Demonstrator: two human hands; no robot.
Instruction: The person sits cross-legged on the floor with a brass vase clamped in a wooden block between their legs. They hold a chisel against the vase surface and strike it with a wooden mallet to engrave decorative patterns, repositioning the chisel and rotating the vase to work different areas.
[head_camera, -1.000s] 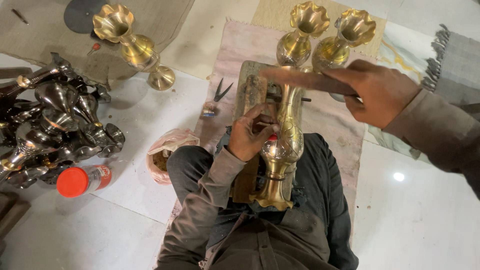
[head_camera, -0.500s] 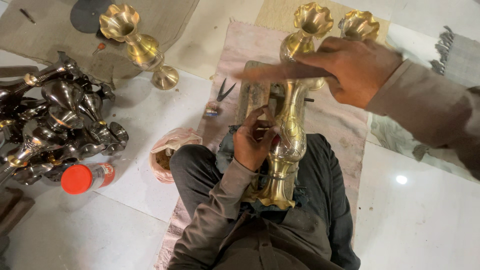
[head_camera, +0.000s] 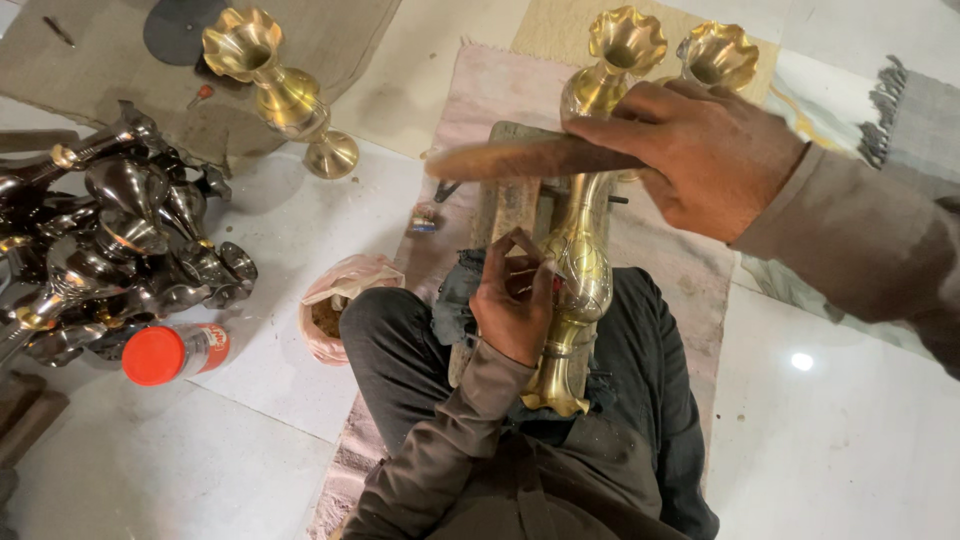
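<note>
Your left hand (head_camera: 515, 305) had its fingers (head_camera: 541, 283) pinched narrow around a small tool, too small to make out, pressed against the belly of the brass vase (head_camera: 578, 270) lying across your lap. Your right hand (head_camera: 705, 150) was raised above it, fingers curled tight around the end of a wooden stick (head_camera: 530, 160) held level over the vase's neck. The vase rested lengthwise on a wooden block (head_camera: 510, 195), its flared foot toward your body and its scalloped mouth pointing away. The block sat on a pinkish mat (head_camera: 470, 90) spread over the white tiled floor (head_camera: 300, 220). Just beyond the vase's mouth stood a second brass vase (head_camera: 718, 55), and well apart to your left a third brass vase (head_camera: 280, 90) stood at a slant at the edge of a brown mat (head_camera: 95, 55). Beside your left knee sat a small pink bag (head_camera: 345, 300), open at the top. Farther left lay a heap of dark metal vases (head_camera: 110, 245), with a red-capped bottle (head_camera: 175, 352) on its side just beside it.
</note>
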